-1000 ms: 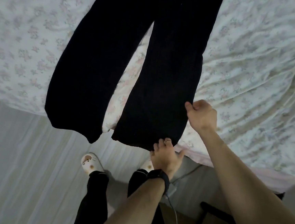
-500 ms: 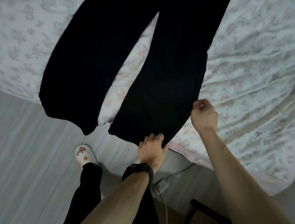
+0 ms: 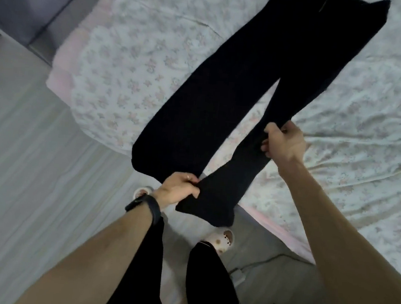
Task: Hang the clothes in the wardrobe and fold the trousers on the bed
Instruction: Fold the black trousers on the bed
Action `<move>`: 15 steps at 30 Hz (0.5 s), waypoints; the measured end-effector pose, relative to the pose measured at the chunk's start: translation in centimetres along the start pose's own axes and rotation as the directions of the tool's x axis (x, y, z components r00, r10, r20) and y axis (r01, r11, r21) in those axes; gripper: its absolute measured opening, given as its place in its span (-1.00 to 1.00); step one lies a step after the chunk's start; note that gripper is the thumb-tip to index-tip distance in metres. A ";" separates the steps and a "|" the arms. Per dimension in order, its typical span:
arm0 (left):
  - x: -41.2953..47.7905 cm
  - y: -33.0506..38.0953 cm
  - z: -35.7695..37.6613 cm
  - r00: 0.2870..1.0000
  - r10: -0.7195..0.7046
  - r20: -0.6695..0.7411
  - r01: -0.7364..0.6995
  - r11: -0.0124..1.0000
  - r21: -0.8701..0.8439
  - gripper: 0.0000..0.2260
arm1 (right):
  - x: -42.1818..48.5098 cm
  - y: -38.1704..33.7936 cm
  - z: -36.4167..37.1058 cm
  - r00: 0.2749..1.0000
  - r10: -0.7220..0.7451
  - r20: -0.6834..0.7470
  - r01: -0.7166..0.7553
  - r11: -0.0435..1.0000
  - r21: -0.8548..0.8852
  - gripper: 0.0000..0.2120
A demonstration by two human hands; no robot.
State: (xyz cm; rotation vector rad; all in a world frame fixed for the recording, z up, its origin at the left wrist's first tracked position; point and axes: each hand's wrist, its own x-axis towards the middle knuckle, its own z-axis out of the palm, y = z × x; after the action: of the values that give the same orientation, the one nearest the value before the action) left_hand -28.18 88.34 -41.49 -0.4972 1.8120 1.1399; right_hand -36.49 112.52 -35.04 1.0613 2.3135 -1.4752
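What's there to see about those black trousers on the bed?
The black trousers look like soft fabric, with two long legs flaring toward the hems. They lie spread on the floral bedsheet, waist far away, hems overhanging the bed's edge. The left hand grips one leg near its hem; the right hand grips that same leg higher up, bunching it.

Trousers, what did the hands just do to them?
The left hand and right hand bunched their trouser leg and carried it left toward the other leg. Both kept their grip; the other leg stayed flat on the bed.
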 end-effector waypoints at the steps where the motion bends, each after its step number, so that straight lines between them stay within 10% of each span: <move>1: 0.2 -0.3 -3.2 1.000 -0.002 -0.029 0.001 0.999 -0.040 -0.79 | -0.2 -1.9 2.3 1.000 -0.023 0.017 0.022 1.000 0.009 -0.88; 8: 7.6 -5.9 -17.2 0.953 0.026 -0.302 -0.002 0.997 0.081 -0.78 | 2.2 -8.1 16.9 0.998 -0.023 0.057 0.029 0.992 -0.121 -0.91; 15: 13.1 -10.2 -20.4 0.979 -0.050 -0.199 0.108 0.950 0.294 -0.76 | 5.8 -7.9 25.5 0.996 0.077 0.035 -0.063 0.955 -0.291 -0.93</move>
State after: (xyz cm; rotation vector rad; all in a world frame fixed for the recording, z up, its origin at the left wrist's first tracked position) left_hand -37.34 67.34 -54.50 -0.5041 2.0688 0.7589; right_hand -51.07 91.50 -44.72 1.0034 2.3410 -1.0789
